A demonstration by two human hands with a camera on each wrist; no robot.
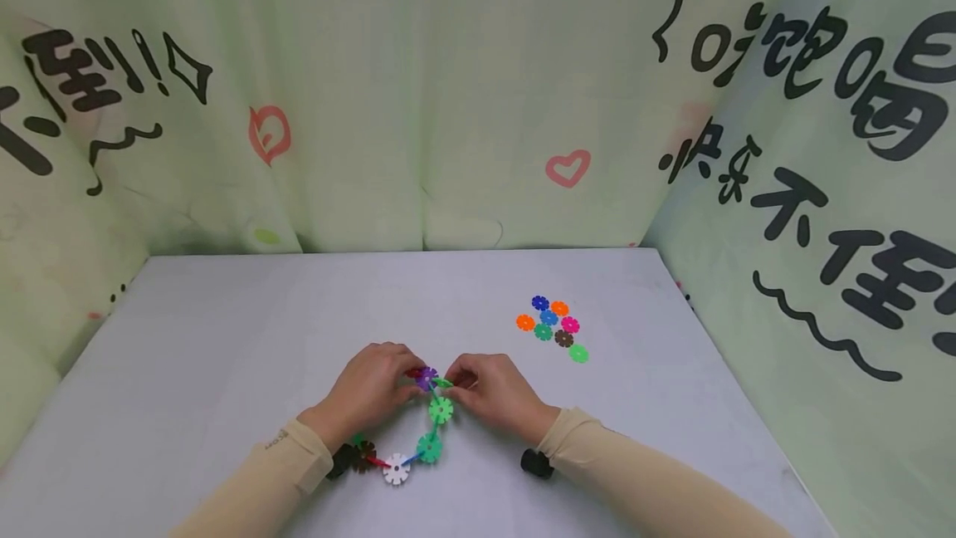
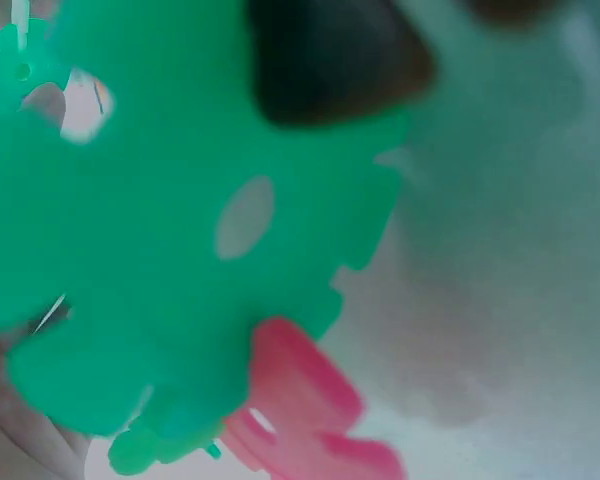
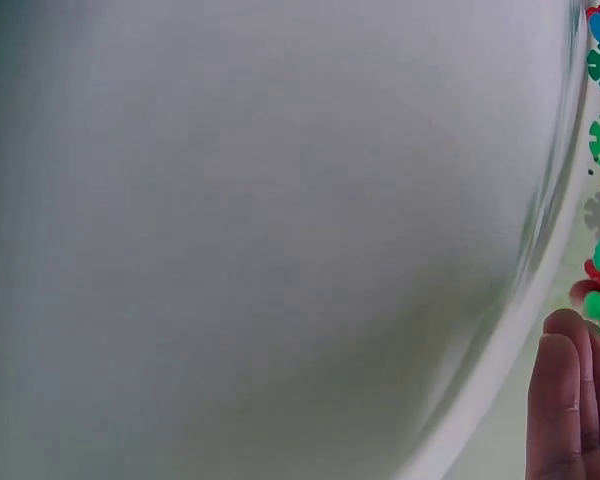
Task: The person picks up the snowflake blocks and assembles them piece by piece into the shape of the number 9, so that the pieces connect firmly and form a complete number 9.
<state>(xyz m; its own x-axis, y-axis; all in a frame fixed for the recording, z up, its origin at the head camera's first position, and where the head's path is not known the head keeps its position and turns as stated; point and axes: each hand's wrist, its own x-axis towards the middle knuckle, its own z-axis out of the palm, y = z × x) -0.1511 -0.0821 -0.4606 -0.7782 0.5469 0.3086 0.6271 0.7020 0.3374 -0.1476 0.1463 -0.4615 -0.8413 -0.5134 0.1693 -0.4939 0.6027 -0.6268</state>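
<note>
In the head view both hands meet over a curved chain of notched plastic discs. My left hand (image 1: 371, 384) pinches the chain's far end, where a purple disc (image 1: 427, 379) shows beside a dark red one. Opposite it, my right hand (image 1: 496, 393) pinches a light green disc (image 1: 443, 383) at its edge. From there the chain bends toward me through a bright green disc (image 1: 441, 411), a teal disc (image 1: 429, 447) and a white disc (image 1: 397, 469), then a brown disc (image 1: 363, 457) near the left wrist. A green disc (image 2: 170, 250) fills much of the left wrist view.
Loose discs in several colours lie in a group on the white table (image 1: 635, 422), right of the hands, among them a pink disc (image 1: 570, 325) and an orange disc (image 1: 525, 322). A printed pale green curtain (image 1: 478, 90) surrounds the table's back and sides.
</note>
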